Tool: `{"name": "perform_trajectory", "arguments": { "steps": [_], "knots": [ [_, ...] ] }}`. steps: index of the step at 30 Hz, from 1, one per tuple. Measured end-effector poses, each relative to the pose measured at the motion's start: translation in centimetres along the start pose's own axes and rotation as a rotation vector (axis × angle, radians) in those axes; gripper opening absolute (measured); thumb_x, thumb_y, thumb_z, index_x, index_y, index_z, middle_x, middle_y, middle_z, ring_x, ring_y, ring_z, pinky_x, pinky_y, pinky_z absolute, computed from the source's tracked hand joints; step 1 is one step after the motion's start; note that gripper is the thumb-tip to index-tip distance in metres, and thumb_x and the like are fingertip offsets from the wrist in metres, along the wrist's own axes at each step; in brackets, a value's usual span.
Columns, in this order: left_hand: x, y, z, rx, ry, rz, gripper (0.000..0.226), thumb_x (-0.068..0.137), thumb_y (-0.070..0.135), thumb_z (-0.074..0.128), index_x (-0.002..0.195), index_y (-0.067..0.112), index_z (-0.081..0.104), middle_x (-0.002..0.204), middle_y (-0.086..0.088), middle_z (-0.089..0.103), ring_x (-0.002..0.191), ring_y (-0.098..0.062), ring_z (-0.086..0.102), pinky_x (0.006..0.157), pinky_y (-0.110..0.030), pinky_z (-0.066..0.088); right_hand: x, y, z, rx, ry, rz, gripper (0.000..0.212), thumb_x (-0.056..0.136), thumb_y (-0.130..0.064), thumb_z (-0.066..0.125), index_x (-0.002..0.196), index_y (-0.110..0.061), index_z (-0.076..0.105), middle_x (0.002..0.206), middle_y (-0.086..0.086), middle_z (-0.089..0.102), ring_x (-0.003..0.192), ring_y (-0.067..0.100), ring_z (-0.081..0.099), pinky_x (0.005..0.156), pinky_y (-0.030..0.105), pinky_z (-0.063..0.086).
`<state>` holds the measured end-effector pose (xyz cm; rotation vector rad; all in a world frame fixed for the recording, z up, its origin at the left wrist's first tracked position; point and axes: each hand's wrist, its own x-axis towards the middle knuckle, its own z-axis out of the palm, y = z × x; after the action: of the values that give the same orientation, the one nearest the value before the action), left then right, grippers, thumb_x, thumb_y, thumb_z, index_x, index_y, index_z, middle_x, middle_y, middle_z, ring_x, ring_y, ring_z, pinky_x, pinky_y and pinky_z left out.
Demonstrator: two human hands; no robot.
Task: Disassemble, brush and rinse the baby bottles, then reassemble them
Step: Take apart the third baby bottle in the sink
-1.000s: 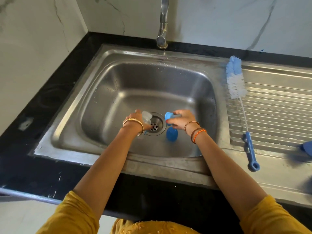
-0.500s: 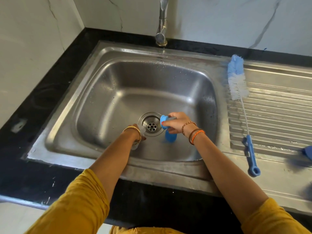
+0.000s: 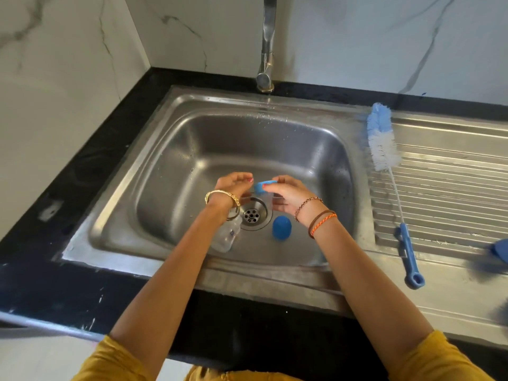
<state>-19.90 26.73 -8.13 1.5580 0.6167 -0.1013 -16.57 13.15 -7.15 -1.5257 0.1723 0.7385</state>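
Lifted clear of the sink (image 3: 176, 138) floor, the blue collar (image 3: 264, 186) is now pinched by the right hand (image 3: 291, 195), loose-fingered left hand (image 3: 232, 185) alongside, clear bottle (image 3: 224, 239) left lying by the drain (image 3: 251, 215); the teat is best eased out gently over the basin.

Brush (image 3: 384, 160) right of sink (image 3: 354, 166)

The brushed stainless-steel sink basin (image 3: 192, 149) at the frame's centre looks satiny, speckled with water drops. The chrome tap (image 3: 266, 50) above shines. The clear bottle body (image 3: 225, 237) and small blue dome cap (image 3: 281, 227) seem smooth plastic. At right, a blue-and-white bristle bottle brush (image 3: 382, 138) looks fluffy. The black counter (image 3: 68, 174) is glossy stone, scuffed.
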Motion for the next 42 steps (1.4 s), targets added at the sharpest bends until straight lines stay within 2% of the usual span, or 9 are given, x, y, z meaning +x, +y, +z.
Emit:
{"name": "perform_trajectory", "arguments": {
  "steps": [2, 7, 11, 13, 17, 22, 33, 37, 42],
  "knots": [
    [-0.5, -0.1, 0.3, -0.071, -0.004, -0.038, 0.023, 0.093, 0.013, 0.053, 0.113, 0.006, 0.061, 0.08, -0.002, 0.062, 0.055, -0.009, 0.063, 0.05, -0.018, 0.054, -0.3, -0.2, 0.2, 0.103, -0.017, 0.008, 0.017, 0.083, -0.008, 0.066, 0.089, -0.015, 0.051, 0.089, 0.004, 0.059, 0.078, 0.016, 0.06, 0.075, 0.028, 0.053],
    [-0.6, 0.1, -0.3, -0.19, -0.047, -0.199, 0.029, 0.089, 0.036, 0.057, 0.09, 0.008, 0.063, 0.081, -0.01, 0.067, 0.073, -0.023, 0.066, 0.069, -0.033, 0.055, -1.2, 0.2, 0.5, -0.199, 0.009, -0.218, 0.035, 0.076, 0.004, 0.069, 0.103, -0.013, 0.056, 0.099, -0.003, 0.061, 0.083, 0.01, 0.059, 0.071, 0.023, 0.053],
    [-0.8, -0.5, -0.5, -0.248, -0.099, -0.138, 0.023, 0.089, 0.028, 0.059, 0.094, 0.006, 0.063, 0.083, -0.01, 0.067, 0.072, -0.023, 0.067, 0.067, -0.032, 0.058, -1.3, 0.1, 0.9, -0.266, 0.04, -0.293, 0.054, 0.07, 0.009, 0.071, 0.118, -0.01, 0.056, 0.114, 0.001, 0.06, 0.104, 0.015, 0.057, 0.076, 0.021, 0.054],
    [-0.7, -0.7, -0.5, -0.347, -0.121, -0.081, 0.023, 0.09, 0.021, 0.058, 0.102, 0.002, 0.062, 0.077, -0.007, 0.07, 0.067, -0.018, 0.069, 0.069, -0.029, 0.058, -1.2, 0.2, 0.9, -0.171, 0.021, -0.233, 0.045, 0.073, 0.008, 0.069, 0.115, -0.007, 0.059, 0.115, 0.008, 0.063, 0.109, 0.022, 0.059, 0.09, 0.029, 0.051],
    [-0.7, -0.8, -0.6, -0.422, -0.15, 0.032, 0.013, 0.091, 0.006, 0.053, 0.102, 0.005, 0.06, 0.066, 0.004, 0.071, 0.063, -0.007, 0.069, 0.063, -0.018, 0.056, -1.5, 0.0, 1.0, 0.209, -0.04, -0.063, 0.018, 0.086, -0.008, 0.062, 0.103, -0.002, 0.062, 0.109, 0.017, 0.065, 0.104, 0.025, 0.062, 0.082, 0.025, 0.052],
    [-0.6, -0.9, -0.8, -0.394, -0.199, 0.065, 0.011, 0.089, 0.005, 0.055, 0.093, 0.008, 0.065, 0.071, 0.003, 0.073, 0.068, -0.007, 0.07, 0.062, -0.016, 0.055, -1.3, -0.1, 0.9, 0.093, 0.049, -0.097, 0.028, 0.091, -0.008, 0.056, 0.116, 0.004, 0.057, 0.118, 0.022, 0.061, 0.102, 0.027, 0.062, 0.076, 0.025, 0.053],
    [-0.5, -0.7, 0.2, -0.324, -0.079, -0.001, 0.006, 0.086, 0.004, 0.06, 0.088, 0.0, 0.064, 0.067, -0.004, 0.069, 0.065, -0.017, 0.066, 0.063, -0.023, 0.057, -0.5, 0.2, 1.3, -0.001, 0.162, -0.081, 0.026, 0.093, -0.006, 0.052, 0.116, 0.006, 0.056, 0.118, 0.023, 0.06, 0.107, 0.03, 0.061, 0.089, 0.031, 0.05],
    [-0.7, -0.5, 0.7, -0.265, -0.073, -0.021, 0.025, 0.089, 0.008, 0.056, 0.109, -0.008, 0.058, 0.08, -0.012, 0.063, 0.072, -0.021, 0.062, 0.073, -0.029, 0.054, -0.2, 0.2, 1.6, -0.032, 0.19, -0.044, 0.028, 0.095, -0.008, 0.049, 0.118, 0.006, 0.056, 0.118, 0.022, 0.059, 0.106, 0.03, 0.06, 0.079, 0.027, 0.05],
    [-0.4, -0.6, 1.3, -0.055, -0.009, -0.014, 0.028, 0.095, 0.014, 0.048, 0.113, -0.006, 0.057, 0.098, -0.019, 0.06, 0.092, -0.03, 0.058, 0.093, -0.044, 0.048, 0.1, 0.4, 1.8, -0.078, 0.206, -0.024, 0.026, 0.095, -0.008, 0.049, 0.114, 0.007, 0.058, 0.115, 0.024, 0.061, 0.105, 0.032, 0.061, 0.09, 0.034, 0.051]
  ]
}}
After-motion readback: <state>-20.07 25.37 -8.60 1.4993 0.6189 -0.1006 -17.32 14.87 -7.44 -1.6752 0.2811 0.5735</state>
